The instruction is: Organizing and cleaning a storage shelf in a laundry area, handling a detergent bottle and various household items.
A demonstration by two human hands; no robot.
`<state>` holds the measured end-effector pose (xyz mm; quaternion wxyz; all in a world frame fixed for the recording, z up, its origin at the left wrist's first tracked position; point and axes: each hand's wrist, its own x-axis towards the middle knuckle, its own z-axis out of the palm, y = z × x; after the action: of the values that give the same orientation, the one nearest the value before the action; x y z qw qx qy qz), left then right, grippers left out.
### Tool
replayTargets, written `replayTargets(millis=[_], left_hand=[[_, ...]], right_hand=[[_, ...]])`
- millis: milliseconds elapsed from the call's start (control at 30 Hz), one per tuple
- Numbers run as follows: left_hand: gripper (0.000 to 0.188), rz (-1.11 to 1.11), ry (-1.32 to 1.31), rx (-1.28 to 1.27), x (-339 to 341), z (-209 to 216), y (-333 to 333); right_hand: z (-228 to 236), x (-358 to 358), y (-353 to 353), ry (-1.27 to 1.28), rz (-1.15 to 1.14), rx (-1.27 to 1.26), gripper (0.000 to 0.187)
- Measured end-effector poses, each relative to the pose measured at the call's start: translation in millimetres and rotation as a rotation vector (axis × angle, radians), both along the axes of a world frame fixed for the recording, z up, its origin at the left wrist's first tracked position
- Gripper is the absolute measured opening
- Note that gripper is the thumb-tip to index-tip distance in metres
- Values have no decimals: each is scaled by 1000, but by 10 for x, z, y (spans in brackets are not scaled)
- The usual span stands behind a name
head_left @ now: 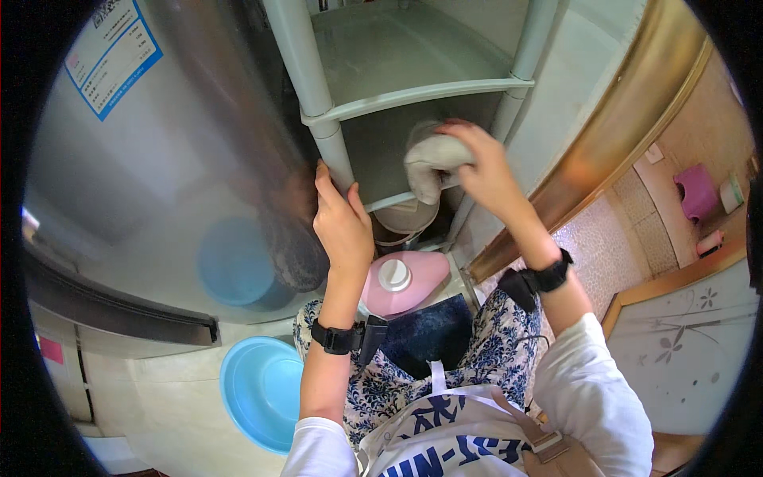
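A pale plastic shelf rack [413,94] stands in front of me. My left hand [342,219] is wrapped round its left post [334,151], just above the lower shelf's front edge. In my right hand [481,159] is a greyish-white cloth [433,163], bunched up and hanging over the front of the lower shelf. The cloth and fingers are slightly blurred. Below the shelf a bucket [409,219] is partly hidden. A pink bottle [405,280] with a white cap stands on the floor between the rack and my knees.
A blue basin [264,389] sits on the floor [175,397] at my left. The large glossy grey fridge [159,175] rises close beside the rack. To the right are a wooden door frame [588,151] and a purple stool [696,193] beyond it.
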<state>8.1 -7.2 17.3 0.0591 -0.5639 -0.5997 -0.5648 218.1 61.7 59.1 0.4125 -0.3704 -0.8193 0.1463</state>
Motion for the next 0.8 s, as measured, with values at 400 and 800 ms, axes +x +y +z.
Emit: replayTargets(millis=[400,800], left_hand=[[50,3,12,19,-9,-57,42],[52,-4,-12,-24,54,-37,29]], right_hand=[[-347,-814,625,-780,11,-211,74],[-376,-258,963,131,-9,-504,47]])
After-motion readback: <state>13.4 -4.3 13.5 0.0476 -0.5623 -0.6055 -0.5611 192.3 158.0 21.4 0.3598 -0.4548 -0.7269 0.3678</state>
